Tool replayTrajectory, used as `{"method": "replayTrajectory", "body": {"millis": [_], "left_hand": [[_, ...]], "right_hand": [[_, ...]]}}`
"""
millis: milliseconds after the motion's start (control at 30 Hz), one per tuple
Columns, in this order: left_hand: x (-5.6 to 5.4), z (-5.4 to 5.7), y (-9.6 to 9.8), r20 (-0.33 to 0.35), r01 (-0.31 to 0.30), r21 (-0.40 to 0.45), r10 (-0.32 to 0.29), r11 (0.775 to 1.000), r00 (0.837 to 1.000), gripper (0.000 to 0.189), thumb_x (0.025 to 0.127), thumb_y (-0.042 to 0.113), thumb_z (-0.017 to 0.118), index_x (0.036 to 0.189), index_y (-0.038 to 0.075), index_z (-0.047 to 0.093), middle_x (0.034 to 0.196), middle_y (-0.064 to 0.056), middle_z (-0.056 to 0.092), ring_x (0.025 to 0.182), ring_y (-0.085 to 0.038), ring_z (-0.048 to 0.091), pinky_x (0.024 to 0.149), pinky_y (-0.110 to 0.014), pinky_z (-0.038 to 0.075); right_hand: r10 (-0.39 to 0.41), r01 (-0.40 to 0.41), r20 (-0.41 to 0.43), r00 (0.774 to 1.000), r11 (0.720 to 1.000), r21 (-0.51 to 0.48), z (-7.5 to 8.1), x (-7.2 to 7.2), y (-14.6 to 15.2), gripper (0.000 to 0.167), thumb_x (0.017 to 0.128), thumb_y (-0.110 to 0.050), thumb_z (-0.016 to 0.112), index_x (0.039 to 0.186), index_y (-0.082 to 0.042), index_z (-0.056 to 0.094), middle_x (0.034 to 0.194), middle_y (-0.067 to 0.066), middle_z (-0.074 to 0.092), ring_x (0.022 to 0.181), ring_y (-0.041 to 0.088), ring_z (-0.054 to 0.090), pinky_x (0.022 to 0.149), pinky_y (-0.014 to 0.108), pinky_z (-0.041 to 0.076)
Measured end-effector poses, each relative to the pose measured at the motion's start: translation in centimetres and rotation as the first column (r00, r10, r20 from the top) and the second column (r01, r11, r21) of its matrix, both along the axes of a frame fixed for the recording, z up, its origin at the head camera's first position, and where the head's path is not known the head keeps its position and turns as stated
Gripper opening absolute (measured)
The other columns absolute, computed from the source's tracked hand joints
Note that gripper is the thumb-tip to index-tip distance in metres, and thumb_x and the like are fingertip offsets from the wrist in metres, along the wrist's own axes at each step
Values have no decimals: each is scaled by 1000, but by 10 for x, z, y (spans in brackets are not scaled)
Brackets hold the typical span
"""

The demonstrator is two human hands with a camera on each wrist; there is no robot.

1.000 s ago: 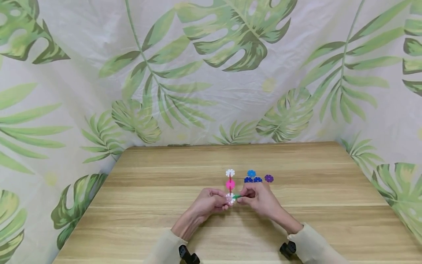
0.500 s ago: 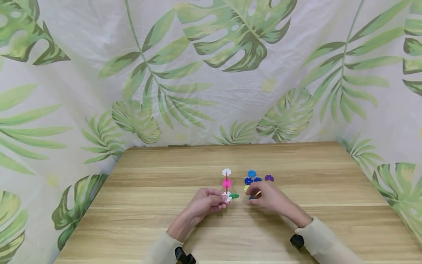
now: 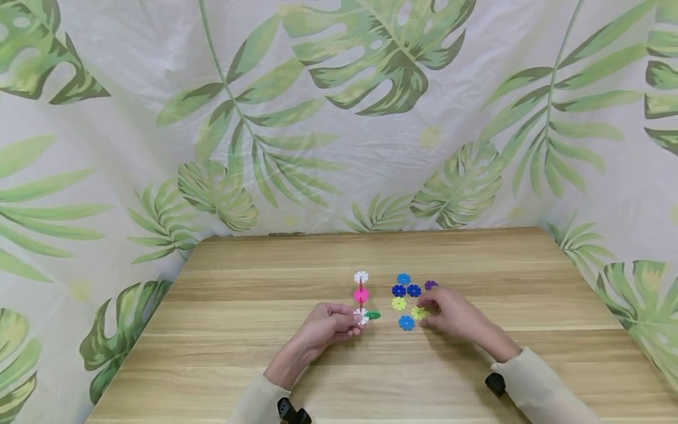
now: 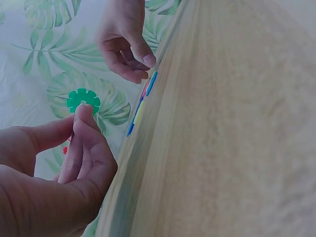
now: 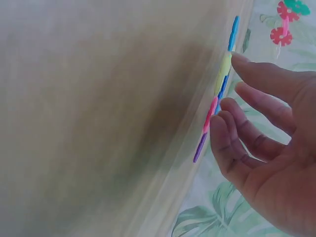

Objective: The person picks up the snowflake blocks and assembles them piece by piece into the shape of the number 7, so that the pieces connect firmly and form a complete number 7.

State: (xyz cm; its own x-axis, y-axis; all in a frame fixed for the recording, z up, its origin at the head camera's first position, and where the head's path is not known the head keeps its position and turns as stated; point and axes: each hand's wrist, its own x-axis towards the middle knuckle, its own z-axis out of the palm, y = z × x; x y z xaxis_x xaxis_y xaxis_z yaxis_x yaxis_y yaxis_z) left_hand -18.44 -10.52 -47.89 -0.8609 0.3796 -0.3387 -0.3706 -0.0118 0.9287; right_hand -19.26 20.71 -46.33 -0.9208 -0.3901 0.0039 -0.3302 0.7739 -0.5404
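Observation:
My left hand [image 3: 335,321] pinches the lower white notched disc [image 3: 362,317] of a linked chain. Up from it run a red disc seen edge-on, a pink disc [image 3: 361,295], another red one and a white disc [image 3: 361,276] at the top. A green disc [image 3: 373,315] sticks out from the held disc's right side. Over the loose discs, my right hand [image 3: 452,312] has thumb and fingers apart, fingertips right at a yellow disc [image 3: 419,313]. In the right wrist view its fingers overlap a pink disc [image 5: 210,114], which is hidden from the head view.
Loose discs lie on the wooden table [image 3: 254,353]: a light blue one [image 3: 406,323] nearest, a second yellow one [image 3: 399,303], two dark blue [image 3: 399,290], another light blue [image 3: 404,278] and a purple one [image 3: 431,285]. A leaf-print cloth [image 3: 339,147] hangs behind.
My right hand has let go of the green disc and moved right to the loose discs, uncovering several. My left hand has drifted slightly left with the chain, the green disc attached.

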Motion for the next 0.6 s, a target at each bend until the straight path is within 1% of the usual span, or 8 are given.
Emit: {"method": "replayTrajectory", "body": {"millis": [133,267,500,600], "left_hand": [[1,0,-1,-4,0,7,0,1000,1000,20,97,8,73,110,-7,70,90,-9,80,76,-8,73,72,-18,61],[1,0,-1,-2,4,13,-4,1000,1000,19,97,8,73,109,-6,71,89,-7,80,76,-8,73,72,-18,61],[1,2,-2,0,4,0,-4,1000,1000,22,97,10,74,111,-6,70,90,-7,81,77,-8,74,72,-19,61],[1,3,-1,1,11,2,-11,1000,1000,23,97,10,74,113,-7,70,91,-8,81,77,-8,74,73,-19,61]], "right_hand": [[7,-7,19,1000,1000,19,0,-4,1,29,87,-13,85,114,-7,77,98,1,73,90,14,64,81,36,58],[11,-12,32,999,999,29,0,-6,-1,24,87,-11,84,110,-8,78,93,-1,71,85,11,62,77,33,56],[-3,1,64,998,1000,29,2,-7,-3,20,86,-9,85,104,-8,77,94,1,72,89,15,64,81,38,58],[-10,8,77,997,1000,29,2,-8,-3,18,85,-8,85,100,-8,75,92,2,70,87,16,62,79,38,57]]}}
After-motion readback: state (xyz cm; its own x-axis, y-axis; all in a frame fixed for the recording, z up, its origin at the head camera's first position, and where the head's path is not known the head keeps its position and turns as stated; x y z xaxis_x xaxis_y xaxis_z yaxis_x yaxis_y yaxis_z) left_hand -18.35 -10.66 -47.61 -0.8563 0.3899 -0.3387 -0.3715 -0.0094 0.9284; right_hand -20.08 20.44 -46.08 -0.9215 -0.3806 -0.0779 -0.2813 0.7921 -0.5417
